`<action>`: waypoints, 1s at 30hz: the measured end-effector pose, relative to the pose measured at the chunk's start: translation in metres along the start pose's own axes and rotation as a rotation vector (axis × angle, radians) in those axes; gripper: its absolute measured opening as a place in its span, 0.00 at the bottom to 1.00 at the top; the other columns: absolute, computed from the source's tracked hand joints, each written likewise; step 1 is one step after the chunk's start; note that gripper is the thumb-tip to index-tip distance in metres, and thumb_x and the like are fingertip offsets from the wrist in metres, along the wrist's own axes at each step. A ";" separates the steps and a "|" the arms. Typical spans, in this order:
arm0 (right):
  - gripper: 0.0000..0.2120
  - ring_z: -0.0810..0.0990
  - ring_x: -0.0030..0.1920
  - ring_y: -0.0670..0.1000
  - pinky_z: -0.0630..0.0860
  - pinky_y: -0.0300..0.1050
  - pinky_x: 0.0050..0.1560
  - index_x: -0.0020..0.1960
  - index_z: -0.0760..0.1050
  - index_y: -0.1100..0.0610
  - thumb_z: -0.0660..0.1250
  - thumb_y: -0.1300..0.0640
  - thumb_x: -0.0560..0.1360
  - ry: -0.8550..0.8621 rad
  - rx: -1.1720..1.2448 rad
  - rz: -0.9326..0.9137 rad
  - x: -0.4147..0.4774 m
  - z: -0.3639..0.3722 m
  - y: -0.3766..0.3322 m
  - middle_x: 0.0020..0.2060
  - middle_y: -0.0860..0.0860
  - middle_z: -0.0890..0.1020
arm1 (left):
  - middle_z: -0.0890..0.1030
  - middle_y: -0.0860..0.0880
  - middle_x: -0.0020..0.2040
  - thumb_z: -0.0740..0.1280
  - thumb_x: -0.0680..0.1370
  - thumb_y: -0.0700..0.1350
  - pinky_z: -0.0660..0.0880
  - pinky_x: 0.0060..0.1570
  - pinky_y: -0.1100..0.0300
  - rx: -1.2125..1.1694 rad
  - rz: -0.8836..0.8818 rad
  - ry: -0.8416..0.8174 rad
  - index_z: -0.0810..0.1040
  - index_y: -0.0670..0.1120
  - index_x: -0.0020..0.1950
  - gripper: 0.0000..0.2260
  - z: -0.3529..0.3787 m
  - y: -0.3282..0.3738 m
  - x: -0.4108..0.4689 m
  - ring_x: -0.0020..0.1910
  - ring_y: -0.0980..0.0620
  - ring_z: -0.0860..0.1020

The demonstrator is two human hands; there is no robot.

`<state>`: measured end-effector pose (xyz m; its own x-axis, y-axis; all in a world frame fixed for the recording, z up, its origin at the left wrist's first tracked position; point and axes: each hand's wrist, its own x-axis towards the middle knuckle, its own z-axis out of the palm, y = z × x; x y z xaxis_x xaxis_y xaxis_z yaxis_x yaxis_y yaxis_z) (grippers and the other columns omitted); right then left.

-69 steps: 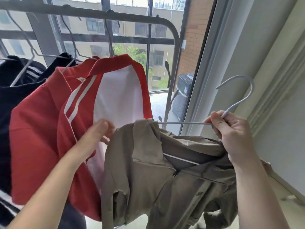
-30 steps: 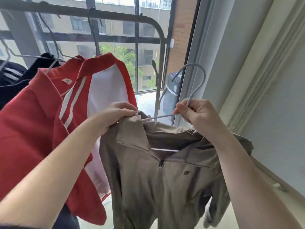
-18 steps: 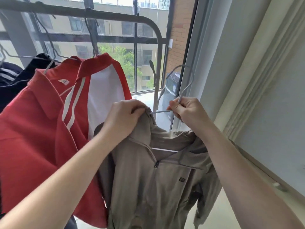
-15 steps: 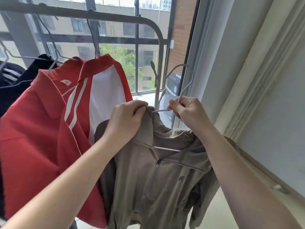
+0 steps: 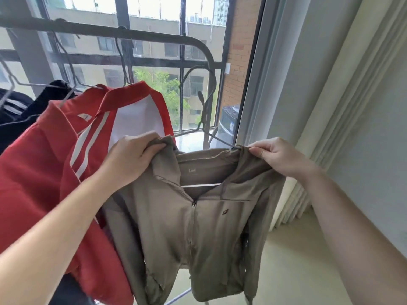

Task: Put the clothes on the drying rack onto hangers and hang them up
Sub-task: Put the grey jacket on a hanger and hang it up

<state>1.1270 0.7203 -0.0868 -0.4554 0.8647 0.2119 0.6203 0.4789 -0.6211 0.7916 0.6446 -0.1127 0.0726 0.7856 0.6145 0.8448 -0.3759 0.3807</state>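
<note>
Both hands [image 5: 130, 159] [image 5: 279, 157] on khaki jacket [image 5: 198, 227]

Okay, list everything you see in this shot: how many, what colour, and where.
khaki jacket: one, khaki-brown, centre, on a hanger
hanger: one, pale grey, inside the khaki jacket, hook up near the rack's bend
drying rack: one, dark grey, rail across the top
red top: one or two, red with white panel and stripes, left, hung on the rack
black clothes: count unclear, black, far left
wire hangers: at least three, grey, on the rail at left
window: one, dark frame, behind the rack
wall: one, pale, right
left grip: one, bare hand, grips the jacket's collar
right grip: one, bare hand, pinches the jacket's other shoulder
</note>
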 end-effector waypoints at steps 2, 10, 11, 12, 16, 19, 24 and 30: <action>0.10 0.83 0.45 0.48 0.76 0.54 0.59 0.47 0.84 0.53 0.64 0.53 0.79 -0.002 0.083 0.000 0.003 -0.008 0.001 0.43 0.53 0.86 | 0.77 0.54 0.32 0.61 0.80 0.51 0.72 0.31 0.55 0.044 0.060 -0.026 0.74 0.51 0.43 0.08 -0.003 0.000 0.001 0.31 0.51 0.76; 0.11 0.79 0.45 0.38 0.72 0.36 0.52 0.52 0.81 0.47 0.62 0.59 0.80 0.032 -0.086 -0.012 0.040 -0.012 -0.011 0.50 0.44 0.83 | 0.72 0.70 0.34 0.59 0.79 0.52 0.67 0.31 0.72 0.050 0.241 -0.107 0.74 0.55 0.46 0.06 -0.021 0.019 0.010 0.31 0.69 0.74; 0.10 0.79 0.50 0.39 0.73 0.39 0.57 0.56 0.80 0.50 0.61 0.58 0.81 -0.013 -0.123 0.020 0.041 -0.010 -0.012 0.53 0.45 0.82 | 0.74 0.68 0.35 0.61 0.80 0.50 0.70 0.32 0.71 0.028 0.207 -0.088 0.76 0.53 0.46 0.06 -0.021 0.016 0.011 0.33 0.67 0.76; 0.10 0.79 0.53 0.43 0.72 0.43 0.62 0.58 0.79 0.51 0.61 0.56 0.81 -0.019 -0.095 0.027 0.040 -0.011 -0.013 0.55 0.45 0.82 | 0.76 0.65 0.35 0.62 0.80 0.47 0.71 0.32 0.68 0.009 0.162 -0.073 0.77 0.52 0.45 0.06 -0.021 0.013 0.011 0.33 0.64 0.77; 0.16 0.78 0.57 0.40 0.71 0.38 0.62 0.63 0.75 0.47 0.62 0.45 0.77 -0.132 -0.016 -0.108 0.022 -0.023 -0.013 0.56 0.39 0.80 | 0.79 0.60 0.33 0.64 0.79 0.42 0.70 0.31 0.67 -0.036 0.024 -0.009 0.72 0.60 0.38 0.14 -0.020 0.000 0.006 0.34 0.59 0.77; 0.13 0.79 0.53 0.36 0.71 0.32 0.57 0.60 0.80 0.47 0.67 0.56 0.78 -0.099 -0.172 -0.208 0.021 -0.022 -0.003 0.52 0.36 0.81 | 0.79 0.58 0.34 0.63 0.79 0.42 0.70 0.33 0.66 -0.055 -0.020 -0.014 0.71 0.60 0.38 0.15 -0.019 0.001 0.006 0.35 0.58 0.76; 0.11 0.83 0.42 0.41 0.78 0.41 0.50 0.40 0.83 0.43 0.72 0.60 0.73 -0.085 -0.159 -0.194 0.031 -0.028 0.006 0.39 0.41 0.86 | 0.81 0.54 0.37 0.63 0.80 0.45 0.76 0.38 0.53 -0.009 -0.023 -0.068 0.77 0.53 0.43 0.07 -0.014 0.001 0.008 0.35 0.55 0.79; 0.12 0.80 0.38 0.39 0.74 0.37 0.45 0.41 0.79 0.46 0.68 0.63 0.76 0.032 -0.050 -0.211 0.053 -0.026 -0.024 0.36 0.42 0.83 | 0.81 0.56 0.36 0.60 0.79 0.52 0.73 0.32 0.62 -0.028 0.135 -0.162 0.79 0.47 0.46 0.12 -0.015 0.012 0.010 0.34 0.57 0.78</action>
<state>1.1044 0.7585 -0.0408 -0.5588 0.7483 0.3574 0.5444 0.6562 -0.5226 0.7941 0.6408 -0.0915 0.2706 0.7952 0.5426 0.8066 -0.4950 0.3232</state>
